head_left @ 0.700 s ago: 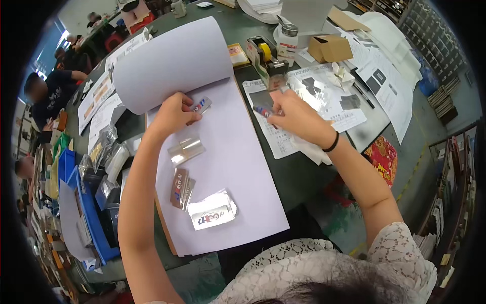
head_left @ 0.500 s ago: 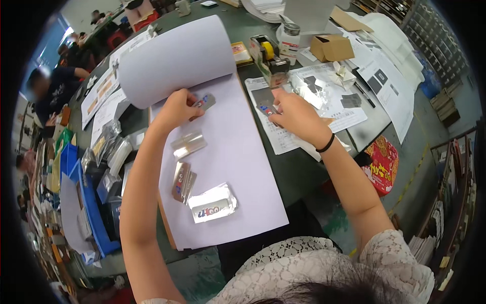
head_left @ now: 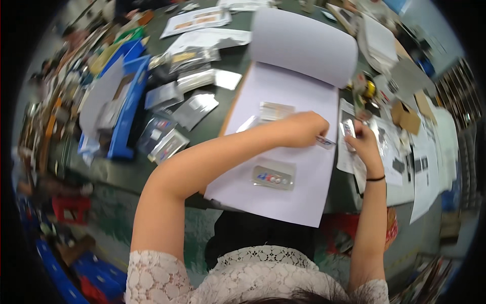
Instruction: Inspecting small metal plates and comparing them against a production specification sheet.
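So closest in, a clear packet with a printed strip inside (head_left: 273, 175) lies flat on the white paper (head_left: 304, 205). Just past it the left hand (head_left: 310, 130) is pinching a small printed piece (head_left: 325, 142) above that paper, and that forearm cuts right across, hiding part of the clear sleeve (head_left: 277, 111) behind it. The right hand (head_left: 365, 146) grips another silvery piece (head_left: 348, 133) by the paper's right edge. Desk (head_left: 126, 173) is pretty crammed: blue bin (head_left: 132, 114) and plastic bags (head_left: 196, 109) left, cardboard box (head_left: 405, 117) and tape dispenser (head_left: 368, 91) right, curled-back sheets (head_left: 304, 46) at the far end.
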`<state>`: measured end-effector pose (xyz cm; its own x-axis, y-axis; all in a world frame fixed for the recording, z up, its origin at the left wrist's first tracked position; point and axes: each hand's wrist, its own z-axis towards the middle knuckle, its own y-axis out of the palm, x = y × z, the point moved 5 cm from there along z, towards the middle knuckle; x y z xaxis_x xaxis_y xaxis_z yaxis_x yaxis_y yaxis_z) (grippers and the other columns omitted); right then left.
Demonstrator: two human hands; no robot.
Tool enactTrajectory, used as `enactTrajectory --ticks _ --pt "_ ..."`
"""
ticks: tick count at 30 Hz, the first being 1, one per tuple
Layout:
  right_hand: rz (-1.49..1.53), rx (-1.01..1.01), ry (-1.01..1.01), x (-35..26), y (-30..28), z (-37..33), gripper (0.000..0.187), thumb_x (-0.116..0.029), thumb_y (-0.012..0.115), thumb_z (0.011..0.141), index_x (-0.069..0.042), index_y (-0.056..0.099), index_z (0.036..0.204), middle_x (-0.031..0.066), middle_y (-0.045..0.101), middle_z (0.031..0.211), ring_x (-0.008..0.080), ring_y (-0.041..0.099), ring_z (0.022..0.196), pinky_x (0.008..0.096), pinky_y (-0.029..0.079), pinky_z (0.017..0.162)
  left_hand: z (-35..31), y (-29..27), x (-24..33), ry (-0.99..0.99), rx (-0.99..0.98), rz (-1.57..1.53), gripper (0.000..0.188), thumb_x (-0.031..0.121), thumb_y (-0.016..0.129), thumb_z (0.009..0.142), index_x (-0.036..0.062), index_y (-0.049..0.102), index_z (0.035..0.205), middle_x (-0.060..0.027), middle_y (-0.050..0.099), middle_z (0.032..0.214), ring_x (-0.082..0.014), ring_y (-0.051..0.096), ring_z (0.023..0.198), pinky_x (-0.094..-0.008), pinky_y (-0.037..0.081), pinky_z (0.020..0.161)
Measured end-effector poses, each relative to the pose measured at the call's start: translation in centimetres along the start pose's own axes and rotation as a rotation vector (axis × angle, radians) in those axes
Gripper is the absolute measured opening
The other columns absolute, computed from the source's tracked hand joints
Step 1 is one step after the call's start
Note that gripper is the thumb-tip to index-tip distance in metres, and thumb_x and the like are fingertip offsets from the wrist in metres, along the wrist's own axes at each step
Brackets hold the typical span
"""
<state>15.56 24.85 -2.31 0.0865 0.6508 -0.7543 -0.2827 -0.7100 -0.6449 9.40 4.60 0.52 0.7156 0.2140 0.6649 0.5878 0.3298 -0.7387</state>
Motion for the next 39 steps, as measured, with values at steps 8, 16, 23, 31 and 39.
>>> enactTrajectory --ticks 8,16,23,31,39 --pt "-0.261 -0.130 0.084 1.9 -0.1 2.5 0.027 -0.003 0.069 0.069 0.003 0.053 0.090 0.0074 0.058 0.075 0.0158 0.060 0.065 0.0280 0.048 0.056 -3.1 0.3 1.0 0.023 0.116 0.141 0.013 0.004 0.057 0.079 0.0042 0.061 0.092 -0.0161 0.060 0.093 -0.0341 0.058 0.092 -0.0414 0.047 0.078" --pt "0.103 -0.091 -0.065 -4.7 0.4 -1.2 0.016 -0.005 0.063 0.083 -0.003 0.056 0.097 -0.0019 0.054 0.079 0.0052 0.048 0.068 0.0201 0.039 0.061 -5.0 0.9 2.1 0.135 0.242 0.168 0.015 0.005 0.059 0.078 0.0035 0.057 0.092 -0.0165 0.054 0.091 -0.0353 0.057 0.087 -0.0424 0.047 0.075" --pt "0.114 -0.376 -0.219 -8.2 5.3 -3.3 0.013 -0.009 0.058 0.090 0.002 0.062 0.096 0.0002 0.055 0.078 0.0081 0.047 0.070 0.0228 0.038 0.062 -5.7 0.0 2.1 -0.047 0.461 0.280 0.025 0.006 0.060 0.076 -0.0022 0.048 0.095 -0.0168 0.049 0.092 -0.0339 0.057 0.086 -0.0399 0.049 0.071" --pt "-0.034 -0.251 -0.339 -11.1 4.6 -6.2 0.015 -0.001 0.063 0.081 0.001 0.060 0.096 0.0091 0.053 0.080 0.0186 0.049 0.061 0.0283 0.041 0.057 -5.2 0.8 2.4 0.019 0.215 0.254 0.014 0.003 0.053 0.081 -0.0018 0.051 0.094 -0.0174 0.052 0.091 -0.0342 0.057 0.086 -0.0402 0.048 0.073" --pt "-0.081 -0.088 -0.448 -10.1 4.4 -6.6 0.011 0.001 0.059 0.082 0.003 0.059 0.093 0.0142 0.056 0.087 0.0316 0.057 0.076 0.0356 0.046 0.067 -4.9 -0.1 2.3 -0.129 0.193 0.107 0.017 0.010 0.055 0.084 0.0021 0.051 0.099 -0.0155 0.056 0.099 -0.0337 0.057 0.090 -0.0406 0.046 0.077"
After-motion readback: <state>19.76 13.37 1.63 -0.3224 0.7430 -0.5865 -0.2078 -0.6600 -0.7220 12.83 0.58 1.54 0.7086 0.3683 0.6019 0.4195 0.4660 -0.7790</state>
